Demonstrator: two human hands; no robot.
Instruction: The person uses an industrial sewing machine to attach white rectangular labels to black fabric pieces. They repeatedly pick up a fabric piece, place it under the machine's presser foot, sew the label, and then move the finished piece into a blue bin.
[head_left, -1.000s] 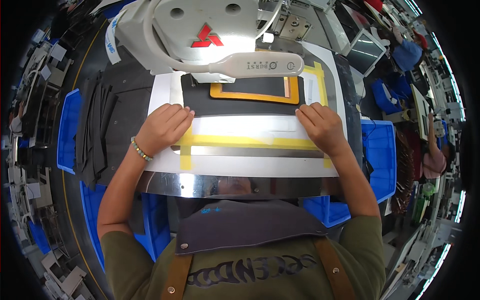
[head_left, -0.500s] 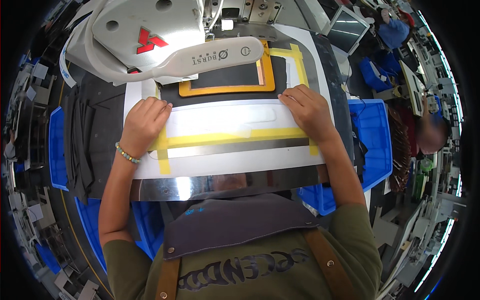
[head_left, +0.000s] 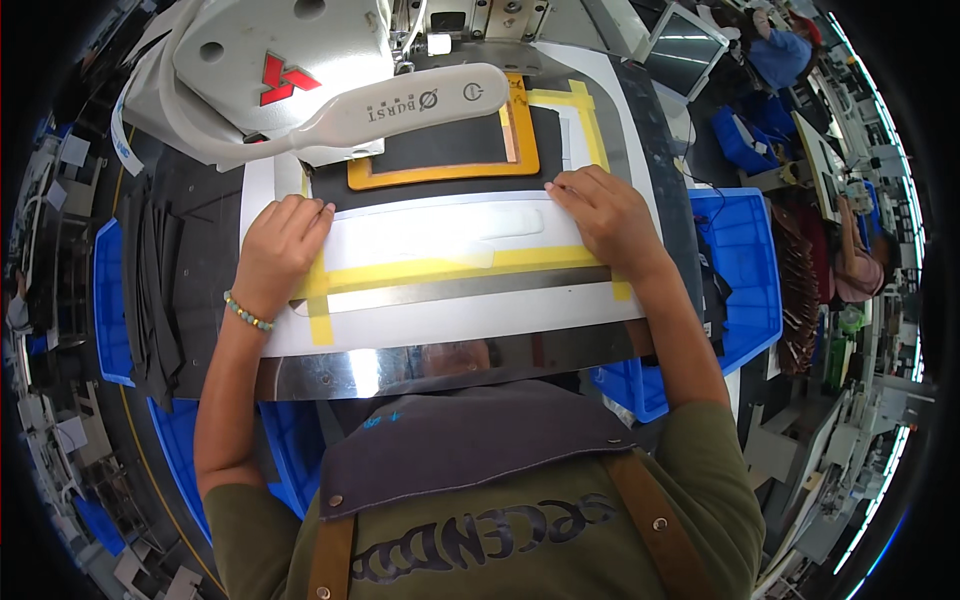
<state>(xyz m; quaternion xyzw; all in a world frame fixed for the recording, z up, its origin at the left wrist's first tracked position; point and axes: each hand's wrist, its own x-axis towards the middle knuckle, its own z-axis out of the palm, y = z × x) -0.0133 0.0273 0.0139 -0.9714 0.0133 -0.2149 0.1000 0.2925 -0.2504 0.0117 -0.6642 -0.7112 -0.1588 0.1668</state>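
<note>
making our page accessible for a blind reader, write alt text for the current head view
A person's left hand and right hand hold the near corners of a black sheet, an orange frame lying on it beside a white machine head. Yellow tape runs nearer the person; blue bins flank the worktable.

A red sign (head_left: 287, 80) of three joined diamonds stands on the sewing machine (head_left: 345, 40). Just in front of the machine, the pale lamp (head_left: 410, 102) bears dark grey lettering, a round mark with a slash and, near its tip, a circled power sign. Left of the machine, a white strip (head_left: 123, 143) has blue print. Nearer the wearer than the machine, blue handwriting (head_left: 382, 419) marks the purplish apron (head_left: 470, 450), and large dark letters cross the green shirt (head_left: 560, 560).
</note>
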